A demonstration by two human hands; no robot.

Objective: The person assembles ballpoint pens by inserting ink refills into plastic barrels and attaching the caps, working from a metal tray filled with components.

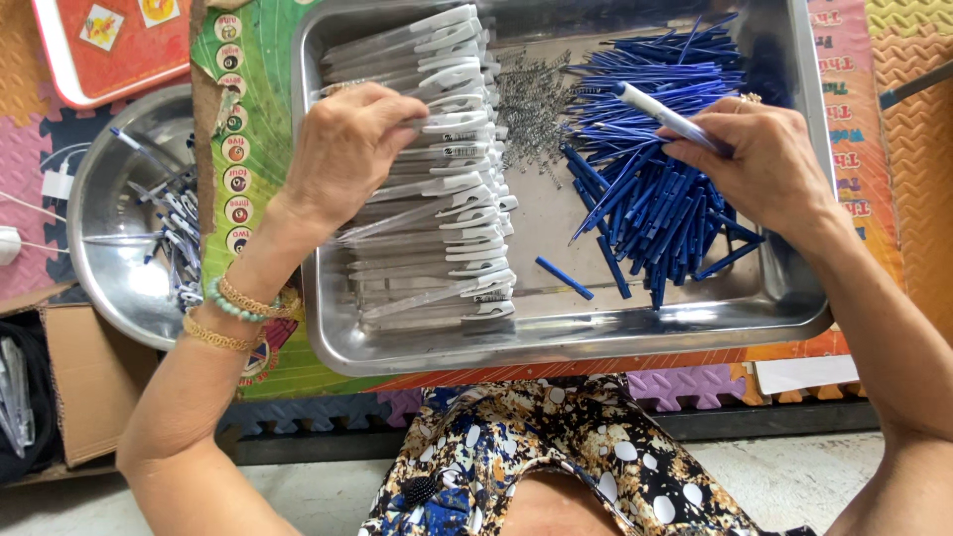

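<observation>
A steel tray (635, 333) lies in front of me. A stack of clear pen barrels with white clips (437, 213) fills its left half. My left hand (342, 149) rests on that stack, fingertips pinching one clip near the top. A heap of blue pen parts (655, 189) fills the right half, with a cluster of small metal springs (531, 104) between the two piles. Above the blue heap, my right hand (764, 164) holds a partly assembled pen (660, 114) with a white barrel and blue tip, pointing up left.
A round steel bowl (114, 268) with several finished pens stands to the left of the tray. A red tray (104, 45) sits at the top left and a cardboard box (89, 372) at the lower left. Colourful foam mats (918, 149) cover the floor.
</observation>
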